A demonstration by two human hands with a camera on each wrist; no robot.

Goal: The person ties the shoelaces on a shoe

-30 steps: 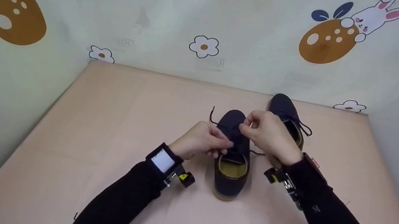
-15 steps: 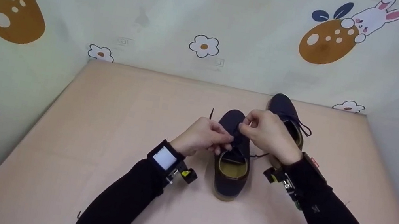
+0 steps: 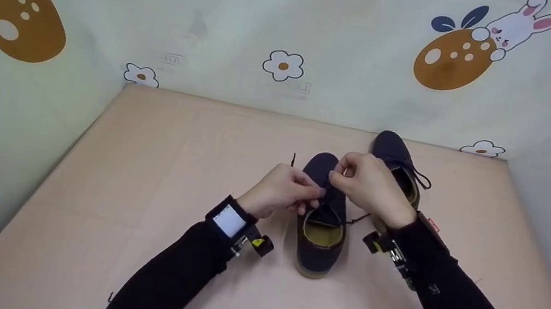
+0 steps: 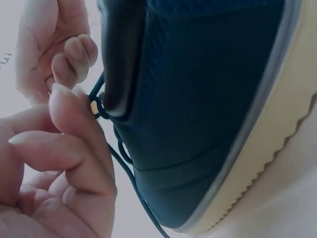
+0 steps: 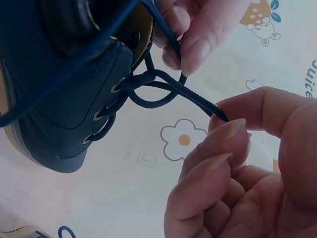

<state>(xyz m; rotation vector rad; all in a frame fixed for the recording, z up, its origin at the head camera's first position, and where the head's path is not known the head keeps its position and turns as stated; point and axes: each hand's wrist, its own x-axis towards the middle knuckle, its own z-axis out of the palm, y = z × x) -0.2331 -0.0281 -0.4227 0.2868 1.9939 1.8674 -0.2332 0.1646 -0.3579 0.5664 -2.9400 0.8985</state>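
A dark navy lace-up shoe (image 3: 316, 263) with a tan sole stands on the table, toe pointing away. Both hands meet over its lacing. In the right wrist view, my right hand (image 5: 247, 168) pinches a doubled strand of the dark lace (image 5: 148, 104) between thumb and index finger, drawn out from the eyelets. Just above it, my left hand (image 5: 208, 34) pinches another stretch, and the strands cross in a loop between the two hands. From the left wrist side, the left fingers (image 4: 74, 153) largely hide the lace they hold. One loose lace end lies right of the shoe.
The other shoe (image 3: 392, 148), its lace tied, stands behind the right hand near the back wall (image 3: 228, 36). Printed cloth walls border the pinkish table (image 3: 169, 160) on the left, back and right. A small dark scrap (image 3: 110, 296) shows beside the left sleeve.
My left hand has shifted slightly up and right over the lacing. Less of the lace end shows left of the shoe, and the right-hand end hangs differently. The right hand stays nearly still.
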